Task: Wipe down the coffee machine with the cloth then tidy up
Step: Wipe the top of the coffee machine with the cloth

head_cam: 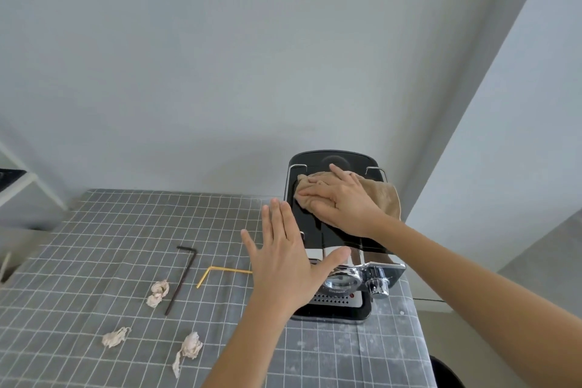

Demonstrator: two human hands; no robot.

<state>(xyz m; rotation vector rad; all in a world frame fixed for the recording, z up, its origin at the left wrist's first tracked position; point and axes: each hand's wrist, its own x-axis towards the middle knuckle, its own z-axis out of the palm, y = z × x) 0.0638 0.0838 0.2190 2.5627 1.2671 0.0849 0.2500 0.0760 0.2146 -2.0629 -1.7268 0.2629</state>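
Observation:
A black and chrome coffee machine (338, 236) stands at the right side of the table, near the wall. A beige cloth (382, 195) lies on its black top. My right hand (343, 200) presses flat on the cloth, fingers spread and pointing left. My left hand (289, 257) is open with fingers apart, resting against the machine's left front side, the thumb across its chrome front. It holds nothing. The left hand hides part of the machine's front.
The table has a grey checked tablecloth (104, 230). On it lie three crumpled paper scraps (157, 293) (115, 337) (189, 348), a black hex key (181, 280) and a bent yellow straw (220, 271). A white shelf frame (28, 186) stands far left. Walls close in behind and right.

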